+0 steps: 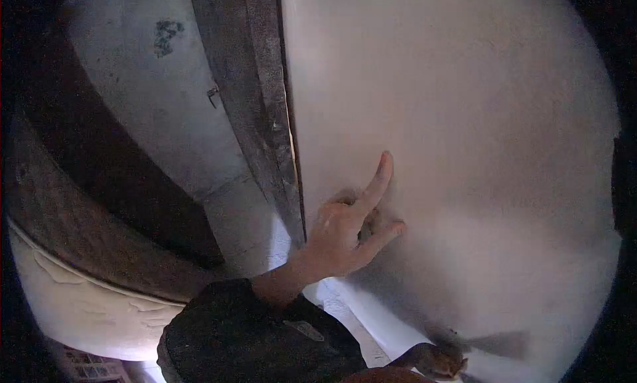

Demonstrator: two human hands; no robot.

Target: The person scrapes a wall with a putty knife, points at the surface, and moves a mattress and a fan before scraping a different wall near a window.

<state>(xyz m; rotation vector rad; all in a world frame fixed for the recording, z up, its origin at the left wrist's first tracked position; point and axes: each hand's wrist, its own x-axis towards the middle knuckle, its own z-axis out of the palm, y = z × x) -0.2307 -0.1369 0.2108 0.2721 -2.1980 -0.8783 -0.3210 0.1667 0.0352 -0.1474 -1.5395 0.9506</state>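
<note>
Left hand has thumb and index spread near the pale panel, rest kinda hidden. Right hand, bottom right: fingers too murky.

The left hand spreads forefinger and thumb; the right hand is lower.

A dark blotch on a grey surface, a cream curved piece lower left

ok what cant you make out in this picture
All in the head view:
Left hand: curled fingers, hidden behind the hand.
Right hand: its grip, dim, near bottom edge.
Small dark blotch on flat grey panel: too blurred.
Broad smooth pale surface: right end, lost in dark rim.
</note>
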